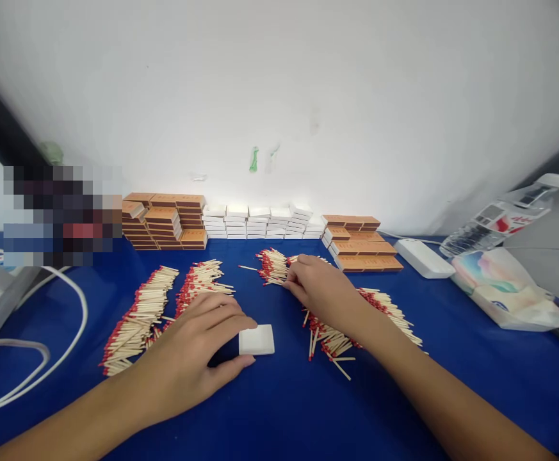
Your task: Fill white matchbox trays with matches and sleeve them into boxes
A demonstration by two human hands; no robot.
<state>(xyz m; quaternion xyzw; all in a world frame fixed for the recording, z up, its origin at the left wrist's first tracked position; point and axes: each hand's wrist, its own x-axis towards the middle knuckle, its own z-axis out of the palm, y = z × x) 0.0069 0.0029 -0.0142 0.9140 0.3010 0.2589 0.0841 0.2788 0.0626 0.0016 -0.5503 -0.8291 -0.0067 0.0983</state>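
Note:
A small white matchbox tray (262,340) lies on the blue table in front of me. My left hand (202,346) holds its left end, index finger along the far edge and thumb along the near one. Farther back, my right hand (320,285) has its fingers pinched together at the edge of a small pile of red-tipped matches (272,266). Whatever sits between those fingertips is mostly hidden, but it appears to be matches. Two long rows of matches (137,320) are on the left, partly behind my left hand. Another heap of matches (389,307) spreads beneath my right forearm.
Along the wall stand stacked orange matchboxes (164,221), stacked white trays (260,221) and more orange matchboxes (363,246). To the right are a white block-shaped device (424,258), a plastic bottle (504,214) and a tissue pack (507,288). White cables (84,307) loop at the left.

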